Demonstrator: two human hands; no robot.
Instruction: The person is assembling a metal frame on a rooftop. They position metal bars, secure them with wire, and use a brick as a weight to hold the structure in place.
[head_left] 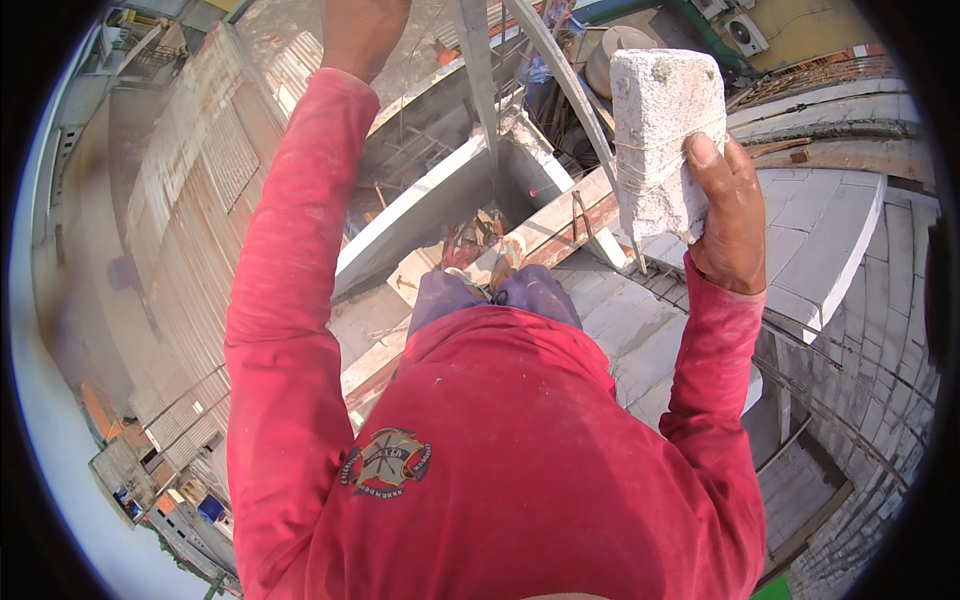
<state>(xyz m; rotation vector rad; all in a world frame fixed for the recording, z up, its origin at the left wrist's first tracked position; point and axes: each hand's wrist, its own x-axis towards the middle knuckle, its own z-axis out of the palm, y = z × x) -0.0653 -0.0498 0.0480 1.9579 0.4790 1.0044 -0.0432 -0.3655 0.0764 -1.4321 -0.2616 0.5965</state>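
Observation:
In my right hand (pixel 732 205) is a rough white block (pixel 662 110), like a piece of lightweight concrete, with thin string wound around its lower half. My thumb presses on its near face, and the other fingers are mostly hidden behind it. My left hand (pixel 366 32) is raised at the top edge, where its fingers are cut off from view. Between the two hands, a grey upright bar (pixel 477 65) and a longer pale bar (pixel 570 85), curved in this picture, run downward. The longer one passes just left of the block.
My feet (pixel 507 258) are on narrow planks (pixel 560 228) high up, beside a deep opening edged by a pale concrete beam (pixel 415 215). A white block wall (pixel 825 240) stands at right. Corrugated roofing (pixel 190 160) lies below at left. Thin rods (pixel 850 430) cross at lower right.

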